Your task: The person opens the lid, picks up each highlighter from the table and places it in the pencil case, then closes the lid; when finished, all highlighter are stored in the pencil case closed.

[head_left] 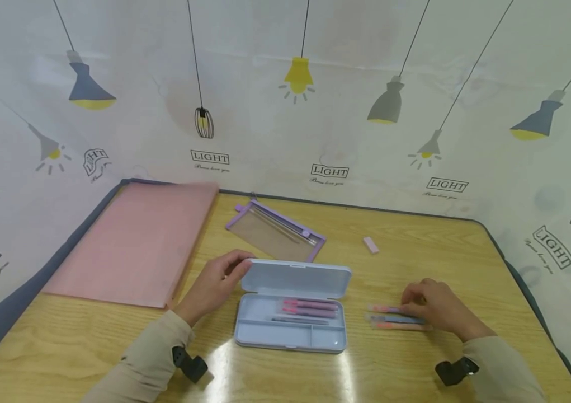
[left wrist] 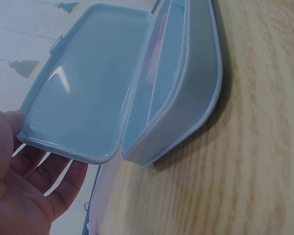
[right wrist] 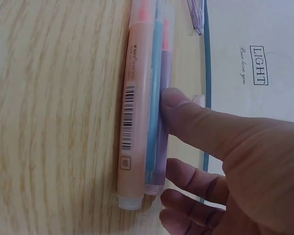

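My left hand grips the left corner of the raised lid of a light-blue pencil case, thumb on the inside and fingers behind. Pink-capped highlighters and a thin dark pen lie in its back compartment. To the right, my right hand pinches a purple highlighter; its thumb presses the barrel, and the fingertips are partly hidden. Close against that lies a blue highlighter, with a peach highlighter beside it. All three rest side by side on the table.
A pink folder lies at the left of the wooden table. Behind the case is a purple-edged zip pouch holding pencils. A small pink eraser sits at the back right. A lamp-printed curtain surrounds the table.
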`<action>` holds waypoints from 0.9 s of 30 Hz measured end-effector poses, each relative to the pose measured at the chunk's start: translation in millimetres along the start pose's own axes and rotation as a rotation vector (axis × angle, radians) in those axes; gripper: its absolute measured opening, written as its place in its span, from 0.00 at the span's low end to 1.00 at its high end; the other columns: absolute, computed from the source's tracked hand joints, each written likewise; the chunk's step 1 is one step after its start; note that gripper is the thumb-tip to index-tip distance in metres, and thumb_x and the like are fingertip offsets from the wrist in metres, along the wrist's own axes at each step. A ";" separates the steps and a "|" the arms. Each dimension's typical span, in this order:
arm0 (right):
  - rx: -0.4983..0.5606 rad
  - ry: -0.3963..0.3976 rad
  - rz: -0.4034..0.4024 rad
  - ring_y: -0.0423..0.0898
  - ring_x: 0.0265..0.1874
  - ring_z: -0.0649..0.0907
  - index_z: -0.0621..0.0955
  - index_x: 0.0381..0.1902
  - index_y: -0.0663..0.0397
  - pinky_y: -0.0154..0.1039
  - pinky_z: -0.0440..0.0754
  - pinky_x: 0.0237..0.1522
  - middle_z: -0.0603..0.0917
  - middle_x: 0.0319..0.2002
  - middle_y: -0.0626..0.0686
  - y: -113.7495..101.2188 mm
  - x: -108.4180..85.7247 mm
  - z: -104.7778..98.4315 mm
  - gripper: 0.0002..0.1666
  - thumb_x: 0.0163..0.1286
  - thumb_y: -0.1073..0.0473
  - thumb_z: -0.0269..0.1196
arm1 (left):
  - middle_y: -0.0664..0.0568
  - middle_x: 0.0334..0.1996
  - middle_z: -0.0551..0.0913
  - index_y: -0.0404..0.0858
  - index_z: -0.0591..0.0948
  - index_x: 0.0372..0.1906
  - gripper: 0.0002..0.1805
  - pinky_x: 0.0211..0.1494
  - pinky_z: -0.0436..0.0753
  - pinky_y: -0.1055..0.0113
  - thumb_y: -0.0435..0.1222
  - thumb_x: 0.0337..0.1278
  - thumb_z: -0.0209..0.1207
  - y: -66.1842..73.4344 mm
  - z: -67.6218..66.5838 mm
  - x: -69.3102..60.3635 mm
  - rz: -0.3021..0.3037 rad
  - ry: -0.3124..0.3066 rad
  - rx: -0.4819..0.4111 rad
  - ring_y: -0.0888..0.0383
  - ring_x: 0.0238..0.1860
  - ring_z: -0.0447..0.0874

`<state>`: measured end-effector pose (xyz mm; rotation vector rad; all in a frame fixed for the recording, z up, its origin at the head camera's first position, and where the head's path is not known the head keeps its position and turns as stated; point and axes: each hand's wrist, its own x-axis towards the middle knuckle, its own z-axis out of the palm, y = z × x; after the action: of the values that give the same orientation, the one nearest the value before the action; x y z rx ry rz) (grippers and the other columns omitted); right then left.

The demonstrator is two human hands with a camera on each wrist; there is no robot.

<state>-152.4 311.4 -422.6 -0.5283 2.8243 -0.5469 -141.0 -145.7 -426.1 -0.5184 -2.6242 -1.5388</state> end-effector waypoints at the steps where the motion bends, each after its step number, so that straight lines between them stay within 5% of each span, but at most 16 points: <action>1: 0.000 0.001 -0.004 0.43 0.32 0.72 0.83 0.30 0.42 0.39 0.68 0.34 0.79 0.32 0.46 -0.1 0.1 0.0 0.06 0.63 0.51 0.70 | 0.54 0.43 0.85 0.44 0.82 0.53 0.14 0.44 0.80 0.66 0.44 0.76 0.50 -0.3 0.0 0.2 0.001 0.000 -0.001 0.60 0.39 0.81; 10: -0.004 0.036 -0.052 0.41 0.35 0.76 0.84 0.30 0.40 0.38 0.73 0.37 0.80 0.36 0.45 -1.4 0.2 0.1 0.04 0.64 0.52 0.69 | 0.53 0.43 0.85 0.42 0.82 0.53 0.15 0.43 0.79 0.67 0.43 0.75 0.50 0.2 0.4 0.2 0.003 0.002 0.000 0.59 0.38 0.80; 15: 0.084 0.012 -0.075 0.37 0.33 0.79 0.83 0.34 0.43 0.36 0.78 0.35 0.82 0.35 0.44 -11.8 -4.2 -9.5 0.05 0.69 0.50 0.65 | 0.54 0.42 0.85 0.42 0.82 0.53 0.15 0.43 0.79 0.67 0.44 0.76 0.50 1.1 0.0 -0.1 -0.002 0.004 0.001 0.59 0.38 0.80; 22: 0.159 -0.084 -0.133 0.32 0.25 0.75 0.80 0.35 0.45 0.32 0.76 0.29 0.82 0.28 0.42 -54.6 -5.4 -14.5 0.08 0.72 0.49 0.60 | 0.54 0.42 0.85 0.42 0.82 0.53 0.15 0.43 0.79 0.67 0.44 0.76 0.50 -1.2 0.4 1.0 0.005 0.013 0.010 0.59 0.38 0.80; 27: 0.138 -0.070 -0.200 0.31 0.24 0.77 0.79 0.34 0.45 0.30 0.78 0.27 0.82 0.26 0.43 -94.8 2.1 -1.9 0.06 0.72 0.52 0.61 | 0.53 0.41 0.85 0.42 0.82 0.52 0.14 0.42 0.78 0.67 0.43 0.75 0.50 -2.4 1.1 1.1 0.006 0.008 0.002 0.59 0.38 0.80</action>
<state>-126.0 229.0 -383.6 -0.7908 2.6602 -0.7387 -142.6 -145.5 -428.4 -0.5182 -2.6161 -1.5336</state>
